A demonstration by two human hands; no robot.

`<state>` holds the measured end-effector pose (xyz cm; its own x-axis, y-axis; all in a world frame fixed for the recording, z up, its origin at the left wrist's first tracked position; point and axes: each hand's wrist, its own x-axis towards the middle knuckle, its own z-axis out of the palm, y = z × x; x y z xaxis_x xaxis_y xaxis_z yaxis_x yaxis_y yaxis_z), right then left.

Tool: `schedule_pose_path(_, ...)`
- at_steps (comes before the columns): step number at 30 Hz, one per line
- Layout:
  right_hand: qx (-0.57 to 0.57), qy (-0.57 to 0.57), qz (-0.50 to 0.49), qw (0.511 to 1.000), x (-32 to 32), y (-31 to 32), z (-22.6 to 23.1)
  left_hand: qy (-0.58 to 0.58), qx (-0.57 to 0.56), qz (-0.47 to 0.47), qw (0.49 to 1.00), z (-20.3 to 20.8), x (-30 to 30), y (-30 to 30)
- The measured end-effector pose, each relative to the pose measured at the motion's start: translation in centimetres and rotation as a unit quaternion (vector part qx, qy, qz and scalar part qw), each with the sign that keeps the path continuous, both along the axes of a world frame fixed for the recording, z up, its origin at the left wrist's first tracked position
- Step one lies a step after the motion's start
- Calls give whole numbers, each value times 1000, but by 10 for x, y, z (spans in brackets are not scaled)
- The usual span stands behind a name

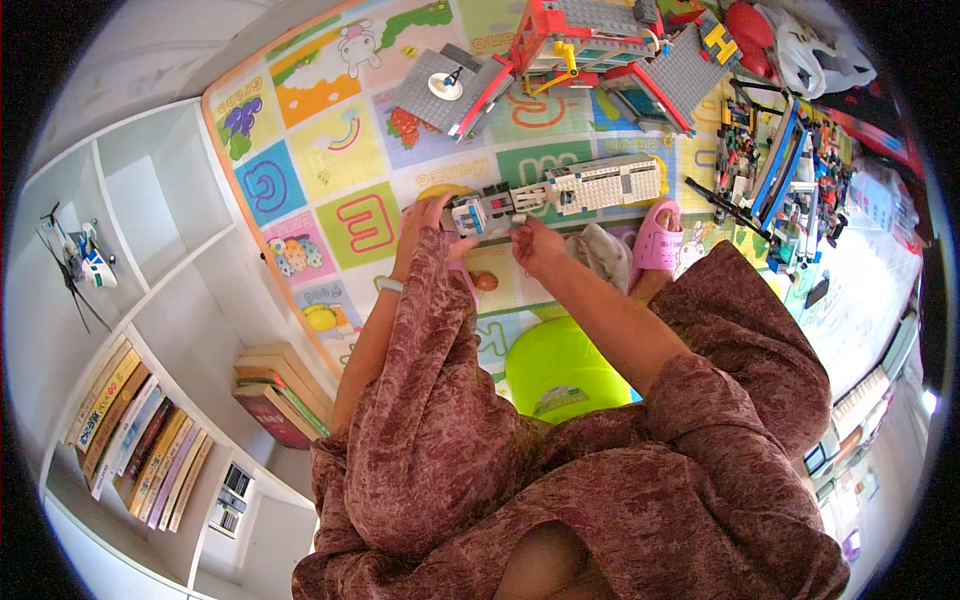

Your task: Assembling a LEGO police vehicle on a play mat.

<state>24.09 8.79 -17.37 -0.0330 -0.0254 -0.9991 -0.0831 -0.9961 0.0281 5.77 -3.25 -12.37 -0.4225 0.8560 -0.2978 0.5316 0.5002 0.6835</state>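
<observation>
A long toy truck of white and grey building bricks (605, 186) lies across the play mat, its blue-and-white cab at the left end. My left hand (425, 218) is closed around the cab end. Just below the joint between cab and trailer is my right hand (540, 248), its fingers curled in a pinch close to the truck's near side. A small pale bit shows at those fingertips, too small to name. Part of the left hand's fingers is hidden by the cab and my sleeve.
A brick building (590, 50) with grey baseplates stands beyond the truck. Loose bricks (770, 180) are heaped at the right. A lime-green stool (560, 365) is beneath me, near pink clogs (657, 245) and a grey cloth (598, 255). White shelves (150, 285) hold books and a toy helicopter (85, 258).
</observation>
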Motion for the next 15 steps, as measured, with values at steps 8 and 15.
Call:
schedule_pose_path(8,21,99,10,995,17,5,37,-11,-9,18,1000,2,-1,-7)
schedule_pose_path(15,82,27,-3,996,-18,13,68,-29,-41,27,998,9,0,-5)
